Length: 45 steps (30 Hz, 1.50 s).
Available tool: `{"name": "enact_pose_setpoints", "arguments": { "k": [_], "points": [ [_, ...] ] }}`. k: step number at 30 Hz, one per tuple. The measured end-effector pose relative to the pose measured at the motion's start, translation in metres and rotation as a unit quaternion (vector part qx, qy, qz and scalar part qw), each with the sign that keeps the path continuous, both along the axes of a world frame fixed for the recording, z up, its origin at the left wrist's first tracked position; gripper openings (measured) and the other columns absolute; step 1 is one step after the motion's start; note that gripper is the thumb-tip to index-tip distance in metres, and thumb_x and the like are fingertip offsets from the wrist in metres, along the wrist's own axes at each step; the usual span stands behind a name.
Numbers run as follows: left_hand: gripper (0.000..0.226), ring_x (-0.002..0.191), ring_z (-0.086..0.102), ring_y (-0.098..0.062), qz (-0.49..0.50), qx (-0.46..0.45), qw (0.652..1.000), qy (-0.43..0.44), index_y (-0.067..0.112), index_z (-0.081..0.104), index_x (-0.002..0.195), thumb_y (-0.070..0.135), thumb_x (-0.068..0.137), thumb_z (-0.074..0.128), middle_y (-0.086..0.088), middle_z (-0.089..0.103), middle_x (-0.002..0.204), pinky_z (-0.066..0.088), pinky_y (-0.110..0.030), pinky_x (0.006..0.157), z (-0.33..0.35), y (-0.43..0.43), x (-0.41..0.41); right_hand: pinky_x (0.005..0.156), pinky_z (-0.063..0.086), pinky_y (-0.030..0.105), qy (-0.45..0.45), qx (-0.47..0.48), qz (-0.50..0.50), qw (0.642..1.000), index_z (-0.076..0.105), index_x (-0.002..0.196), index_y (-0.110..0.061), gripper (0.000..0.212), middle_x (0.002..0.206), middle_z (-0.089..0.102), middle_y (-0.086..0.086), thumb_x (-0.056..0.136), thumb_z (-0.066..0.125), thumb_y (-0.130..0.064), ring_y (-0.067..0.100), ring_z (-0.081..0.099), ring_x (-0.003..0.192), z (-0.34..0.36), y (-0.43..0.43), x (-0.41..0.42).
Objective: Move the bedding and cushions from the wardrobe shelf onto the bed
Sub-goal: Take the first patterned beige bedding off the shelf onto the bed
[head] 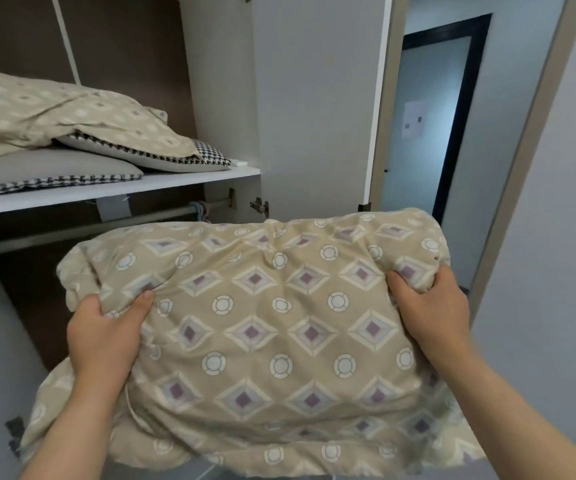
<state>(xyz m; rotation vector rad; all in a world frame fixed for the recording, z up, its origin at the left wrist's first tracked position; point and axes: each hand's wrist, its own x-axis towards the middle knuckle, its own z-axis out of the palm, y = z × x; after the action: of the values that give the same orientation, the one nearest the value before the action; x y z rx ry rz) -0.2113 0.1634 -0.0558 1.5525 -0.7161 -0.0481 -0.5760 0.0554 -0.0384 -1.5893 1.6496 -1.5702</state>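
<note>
Quilt (269,327): folded beige bundle, held in the air in front of the wardrobe, below the shelf.
Left hand (104,336): clenched on the quilt's left edge, thumb on top.
Right hand (430,311): clenched on the upper right corner, fabric bunched under the fingers.
Rail (82,228): behind the quilt, under the shelf.
Shelf (113,190): holds a second beige quilt (54,112) draped over two houndstooth cushions (206,155).

Both bare forearms reach forward, well apart. The left grip (106,336) and right grip (430,308) are each clenched, thumbs on top.
</note>
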Motion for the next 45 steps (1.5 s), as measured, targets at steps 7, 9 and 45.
{"name": "enact_pose_setpoints", "arguments": {
  "k": [7, 9, 45],
  "points": [
    [0.039, 0.084, 0.057, -0.027, -0.089, 0.047, 0.995, 0.017, 0.006, 0.059, 0.088, 0.039, 0.075, 0.077, -0.005, 0.059, 0.087, 0.045, -0.038, 0.074, -0.043, -0.004, -0.035, 0.08, 0.047, 0.039, 0.02, 0.047, -0.082, 0.995, 0.054, 0.117, -0.016, 0.054, 0.098, 0.059, -0.004, 0.077, 0.069, -0.05, 0.027, 0.061, 0.099, -0.037, 0.061, -0.047],
    [0.039, 0.084, 0.057, -0.027, -0.124, 0.059, 0.99, 0.017, 0.007, 0.059, 0.089, 0.039, 0.075, 0.077, -0.007, 0.061, 0.089, 0.045, -0.038, 0.074, -0.049, -0.008, -0.055, 0.079, 0.048, 0.039, 0.028, 0.061, -0.12, 0.991, 0.054, 0.116, -0.017, 0.055, 0.096, 0.058, -0.005, 0.076, 0.069, -0.052, 0.028, 0.061, 0.098, -0.046, 0.079, -0.068],
    [0.042, 0.082, 0.058, -0.03, -0.66, 0.106, 0.738, -0.088, 0.013, 0.058, 0.085, 0.044, 0.069, 0.08, -0.003, 0.061, 0.084, 0.05, -0.044, 0.076, -0.088, 0.015, -0.703, 0.079, 0.043, 0.037, -0.068, 0.115, -0.627, 0.768, 0.057, 0.121, -0.015, 0.063, 0.116, 0.067, 0.008, 0.074, 0.071, -0.054, 0.033, 0.061, 0.106, -0.127, 0.469, -0.525]
  ]
}}
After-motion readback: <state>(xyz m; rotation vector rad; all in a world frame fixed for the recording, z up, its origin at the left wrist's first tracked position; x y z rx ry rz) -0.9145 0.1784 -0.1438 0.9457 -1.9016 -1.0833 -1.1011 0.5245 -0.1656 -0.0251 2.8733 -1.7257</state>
